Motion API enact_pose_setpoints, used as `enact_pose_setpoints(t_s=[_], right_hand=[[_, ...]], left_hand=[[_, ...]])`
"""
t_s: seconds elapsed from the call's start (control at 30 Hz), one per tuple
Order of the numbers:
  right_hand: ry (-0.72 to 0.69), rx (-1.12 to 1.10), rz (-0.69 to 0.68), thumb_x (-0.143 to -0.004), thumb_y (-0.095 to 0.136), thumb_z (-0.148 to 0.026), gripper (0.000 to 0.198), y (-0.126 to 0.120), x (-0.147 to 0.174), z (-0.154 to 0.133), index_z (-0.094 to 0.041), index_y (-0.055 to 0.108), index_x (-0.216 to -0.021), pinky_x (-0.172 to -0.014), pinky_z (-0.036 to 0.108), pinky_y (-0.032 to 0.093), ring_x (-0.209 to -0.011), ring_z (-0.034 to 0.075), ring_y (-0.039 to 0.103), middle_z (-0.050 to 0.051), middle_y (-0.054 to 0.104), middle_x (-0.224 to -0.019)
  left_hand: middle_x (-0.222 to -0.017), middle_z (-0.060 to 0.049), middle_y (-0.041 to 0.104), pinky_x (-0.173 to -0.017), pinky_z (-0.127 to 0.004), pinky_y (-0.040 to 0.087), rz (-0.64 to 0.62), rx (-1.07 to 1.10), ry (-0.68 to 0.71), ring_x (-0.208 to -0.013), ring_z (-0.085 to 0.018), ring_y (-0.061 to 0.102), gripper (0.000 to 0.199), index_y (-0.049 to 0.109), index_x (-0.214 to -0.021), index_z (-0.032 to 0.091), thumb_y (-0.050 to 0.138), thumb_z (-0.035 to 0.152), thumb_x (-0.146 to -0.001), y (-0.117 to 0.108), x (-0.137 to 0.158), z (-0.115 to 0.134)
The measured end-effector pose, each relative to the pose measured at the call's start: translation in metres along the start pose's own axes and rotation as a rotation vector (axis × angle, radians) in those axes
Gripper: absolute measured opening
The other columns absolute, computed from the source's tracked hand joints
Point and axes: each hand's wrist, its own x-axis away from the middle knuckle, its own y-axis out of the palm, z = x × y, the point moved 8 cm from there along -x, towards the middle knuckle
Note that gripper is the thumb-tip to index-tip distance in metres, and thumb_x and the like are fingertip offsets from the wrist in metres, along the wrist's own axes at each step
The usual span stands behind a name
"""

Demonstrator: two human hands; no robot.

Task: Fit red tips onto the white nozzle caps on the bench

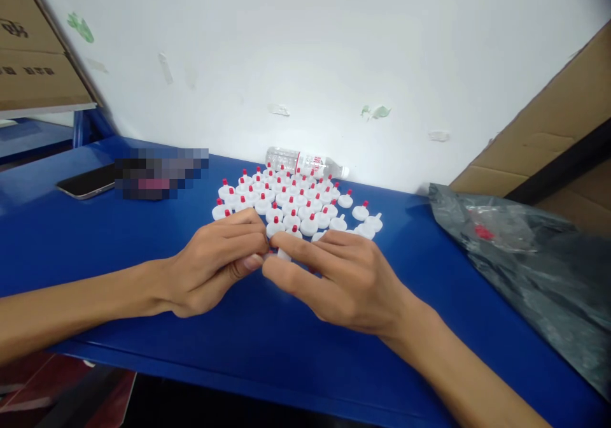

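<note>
My left hand [217,259] and my right hand [341,278] meet fingertip to fingertip above the front of the blue table. Between the right fingers shows part of a white nozzle cap [284,255], mostly covered by them. A sliver of a small red tip cap [270,251] appears where the left thumb and fingers pinch; whether it sits on the nozzle is hidden. Just beyond the hands stand several white round nozzle caps [309,225], packed close together, most with red tips on top. A few at the right, such as a bare nozzle cap [338,223], have no red tip.
A clear plastic bottle [308,163] lies against the wall behind the caps. On the left rests a phone [88,181] beside a blurred-out item [155,174]. A dark plastic bag [525,275] at the right carries a clear bag [503,227] with red pieces. Cardboard [539,128] leans behind it.
</note>
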Motion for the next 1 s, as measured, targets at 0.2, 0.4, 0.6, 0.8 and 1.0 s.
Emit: enact_pose_setpoints(t_s=[0.2, 0.4, 0.6, 0.8, 1.0], right_hand=[[-0.032, 0.125, -0.019, -0.100, 0.056, -0.013, 0.025, -0.007, 0.008, 0.010, -0.026, 0.075, -0.092, -0.055, 0.024, 0.040, -0.054, 0.004, 0.051, -0.005, 0.079, -0.117], [0.230, 0.310, -0.131, -0.100, 0.062, -0.018, 0.014, -0.013, 0.026, 0.057, -0.025, 0.072, -0.106, -0.054, 0.026, 0.036, -0.061, 0.006, 0.061, -0.003, 0.078, -0.119], [0.254, 0.296, -0.239, -0.099, 0.067, -0.041, 0.017, 0.005, 0.030, 0.059, -0.026, 0.073, -0.103, -0.054, 0.028, 0.031, -0.057, 0.008, 0.057, -0.003, 0.077, -0.098], [0.373, 0.301, -0.286, -0.103, 0.060, -0.038, 0.021, 0.005, 0.034, 0.070, -0.022, 0.072, -0.109, -0.056, 0.029, 0.033, -0.085, 0.016, 0.069, 0.002, 0.077, -0.104], [0.537, 0.320, -0.430, -0.108, 0.048, -0.041, 0.036, 0.014, 0.044, 0.086, -0.018, 0.074, -0.109, -0.073, 0.034, 0.043, -0.098, 0.025, 0.068, 0.009, 0.077, -0.106]], left_hand=[[-0.072, -0.002, 0.055, -0.067, -0.032, 0.043, 0.034, 0.109, -0.145, -0.070, -0.018, 0.051, 0.037, 0.051, -0.079, 0.019, 0.035, 0.029, -0.111, -0.005, 0.003, -0.011], [-0.077, -0.002, 0.057, -0.077, -0.035, 0.044, -0.056, -0.029, -0.111, -0.075, -0.018, 0.050, 0.022, 0.053, -0.086, 0.019, 0.042, 0.013, -0.104, 0.004, 0.004, -0.012], [-0.098, -0.006, 0.064, -0.088, -0.036, 0.047, -0.254, -0.091, -0.169, -0.095, -0.020, 0.052, 0.012, 0.062, -0.101, 0.018, 0.051, 0.014, -0.103, 0.024, 0.005, -0.016], [-0.108, -0.008, 0.061, -0.090, -0.034, 0.049, -0.301, -0.156, -0.204, -0.102, -0.021, 0.055, 0.013, 0.067, -0.101, 0.020, 0.054, 0.021, -0.103, 0.027, 0.007, -0.023], [-0.110, -0.008, 0.061, -0.090, -0.034, 0.049, -0.300, -0.169, -0.205, -0.104, -0.021, 0.055, 0.013, 0.067, -0.101, 0.020, 0.055, 0.021, -0.103, 0.027, 0.006, -0.024]])
